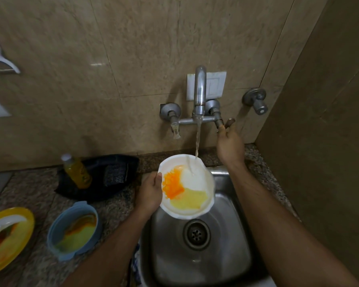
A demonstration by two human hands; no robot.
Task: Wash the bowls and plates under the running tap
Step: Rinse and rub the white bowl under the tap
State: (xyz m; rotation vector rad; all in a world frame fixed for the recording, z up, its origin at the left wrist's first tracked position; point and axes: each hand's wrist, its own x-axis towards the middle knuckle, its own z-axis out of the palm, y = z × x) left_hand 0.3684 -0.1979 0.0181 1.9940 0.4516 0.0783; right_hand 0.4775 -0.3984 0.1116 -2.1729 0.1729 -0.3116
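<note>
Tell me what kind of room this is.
Most likely a home kitchen washing-up corner: a small stainless steel sink set in a speckled granite counter, a wall-mounted chrome tap running, and a food-stained blue plastic bowl waiting.

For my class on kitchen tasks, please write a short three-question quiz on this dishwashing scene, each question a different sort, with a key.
1. True or false: water is running from the tap into the white bowl.
2. Which hand holds the white bowl?
3. The blue bowl sits: A) in the sink B) on the counter C) under the tap.

Key: 1 true; 2 the left hand, while the right hand is at the tap handle; 3 B.
</note>
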